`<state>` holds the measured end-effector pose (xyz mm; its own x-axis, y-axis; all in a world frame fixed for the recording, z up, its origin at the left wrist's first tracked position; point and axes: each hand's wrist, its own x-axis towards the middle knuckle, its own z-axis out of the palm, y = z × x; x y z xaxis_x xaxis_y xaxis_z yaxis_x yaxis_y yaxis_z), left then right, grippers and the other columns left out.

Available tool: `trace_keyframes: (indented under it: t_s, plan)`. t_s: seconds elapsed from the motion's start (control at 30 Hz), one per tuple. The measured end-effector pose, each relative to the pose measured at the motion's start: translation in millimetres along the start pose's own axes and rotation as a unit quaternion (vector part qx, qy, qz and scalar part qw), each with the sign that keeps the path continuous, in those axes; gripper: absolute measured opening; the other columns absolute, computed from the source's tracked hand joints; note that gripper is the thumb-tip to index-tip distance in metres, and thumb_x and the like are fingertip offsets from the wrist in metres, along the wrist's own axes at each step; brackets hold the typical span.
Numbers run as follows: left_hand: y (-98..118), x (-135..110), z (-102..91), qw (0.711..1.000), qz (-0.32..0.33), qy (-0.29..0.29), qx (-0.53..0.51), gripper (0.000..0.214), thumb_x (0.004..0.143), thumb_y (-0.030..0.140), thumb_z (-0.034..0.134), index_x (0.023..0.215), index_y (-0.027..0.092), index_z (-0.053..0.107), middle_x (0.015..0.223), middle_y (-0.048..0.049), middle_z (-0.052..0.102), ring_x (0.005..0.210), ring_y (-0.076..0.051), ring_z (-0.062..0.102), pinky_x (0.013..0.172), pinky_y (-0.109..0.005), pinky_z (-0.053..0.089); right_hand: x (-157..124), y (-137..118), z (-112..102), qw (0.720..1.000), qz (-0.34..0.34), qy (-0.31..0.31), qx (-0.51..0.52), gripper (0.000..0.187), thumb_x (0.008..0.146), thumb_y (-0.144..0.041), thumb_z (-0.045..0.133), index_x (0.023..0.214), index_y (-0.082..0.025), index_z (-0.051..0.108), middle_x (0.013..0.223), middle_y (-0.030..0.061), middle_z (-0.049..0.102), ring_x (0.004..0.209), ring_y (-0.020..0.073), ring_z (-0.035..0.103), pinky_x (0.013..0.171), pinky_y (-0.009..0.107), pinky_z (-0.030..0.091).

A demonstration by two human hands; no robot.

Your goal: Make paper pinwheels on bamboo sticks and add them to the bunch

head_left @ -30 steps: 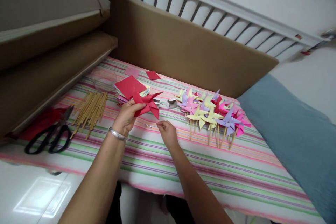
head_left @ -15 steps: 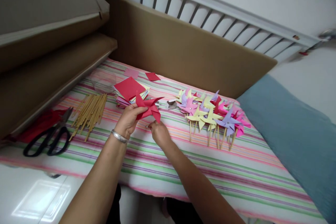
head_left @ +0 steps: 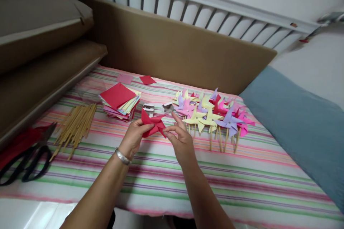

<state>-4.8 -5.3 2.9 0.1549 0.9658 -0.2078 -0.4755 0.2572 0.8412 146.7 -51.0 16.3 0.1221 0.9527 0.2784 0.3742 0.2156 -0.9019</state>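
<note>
A red paper pinwheel [head_left: 152,126], folded but with no stick, is held just above a striped cloth [head_left: 215,175], near the middle of the view. The left hand [head_left: 134,137], with a silver bracelet [head_left: 122,156] at the wrist, pinches the pinwheel's left side between thumb and curled fingers. The right hand [head_left: 181,139] meets it from the right. Its thumb and one finger are drawn close together at the tip of a vane, and the other fingers are lifted and loosely spread. Whether it grips something small there cannot be told.

The work appears to be at the point of fixing the folded vanes at the centre. Any next move calls for the left pinch to keep the vanes from springing open.

Just beyond the hands lie two small metal pieces [head_left: 148,108]. To the left sits a stack of coloured paper squares [head_left: 119,101], then a bundle of thin wooden sticks [head_left: 73,128], and black scissors [head_left: 27,161] at the far left edge. To the right lies a heap of finished pinwheels on sticks [head_left: 212,114], in yellow, pink, purple and red. A brown board [head_left: 174,50] stands behind the cloth, and a blue cushion [head_left: 295,128] lies at the right.
</note>
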Motion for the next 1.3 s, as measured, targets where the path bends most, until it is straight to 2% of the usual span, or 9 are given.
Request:
trace_keyframes:
  t_s: [0.13,0.33,0.6,0.77,0.93,1.3]
  plan:
    - [-16,-2,15.6,1.0,0.004,-0.018,-0.015,0.02,0.058,0.019,0.077,0.077,0.014,0.074,0.074,-0.0043,0.074,0.068,-0.014,0.064,0.072,-0.026,0.048,5,7,0,1.0,0.013,-0.006,0.023,0.011,0.076,-0.018,0.06,0.075,-0.023,0.07,0.148,0.0007,0.033,0.138,0.024,0.025,0.112,0.043,0.019]
    - [-28,-1,26.1,1.0,0.022,0.003,-0.015,0.017,0.06,0.018,0.077,0.076,0.015,0.073,0.073,-0.0018,0.073,0.066,-0.011,0.063,0.07,-0.022,0.048,8,16,-6,1.0,0.005,0.001,0.02,0.009,0.076,-0.021,0.062,0.076,-0.024,0.071,0.148,0.0015,0.032,0.139,0.0243,0.022,0.111,0.042,0.019]
    - [-30,-1,24.4,1.0,0.012,-0.005,-0.014,0.017,0.06,0.017,0.076,0.076,0.015,0.074,0.073,-0.0028,0.074,0.066,-0.012,0.063,0.071,-0.023,0.048,8,19,-3,1.0,0.025,-0.005,0.009,0.009,0.075,-0.021,0.063,0.075,-0.025,0.071,0.145,0.001,0.038,0.138,0.0237,0.024,0.111,0.042,0.019]
    - [-25,-3,22.3,1.0,-0.008,-0.011,-0.017,0.02,0.059,0.019,0.077,0.077,0.012,0.074,0.072,-0.005,0.073,0.068,-0.014,0.064,0.073,-0.026,0.048,9,19,0,0.998,0.054,-0.009,0.043,0.008,0.073,-0.022,0.062,0.073,-0.023,0.07,0.143,0.0046,0.041,0.136,0.0244,0.029,0.109,0.042,0.023]
    - [-24,-3,20.8,0.999,-0.015,-0.028,-0.018,0.021,0.06,0.019,0.076,0.08,0.012,0.074,0.075,-0.0061,0.074,0.071,-0.015,0.064,0.076,-0.028,0.048,10,17,0,0.998,0.061,0.006,0.025,0.005,0.07,-0.021,0.064,0.071,-0.022,0.069,0.139,0.0075,0.046,0.132,0.0254,0.036,0.109,0.043,0.024]
    - [-25,-3,22.5,1.0,-0.004,-0.001,0.006,0.02,0.058,0.02,0.077,0.076,0.013,0.074,0.068,-0.0035,0.072,0.065,-0.014,0.062,0.069,-0.026,0.047,7,19,0,1.0,0.027,0.011,0.006,0.009,0.075,-0.023,0.06,0.072,-0.022,0.068,0.14,0.0058,0.045,0.135,0.0243,0.029,0.11,0.044,0.02]
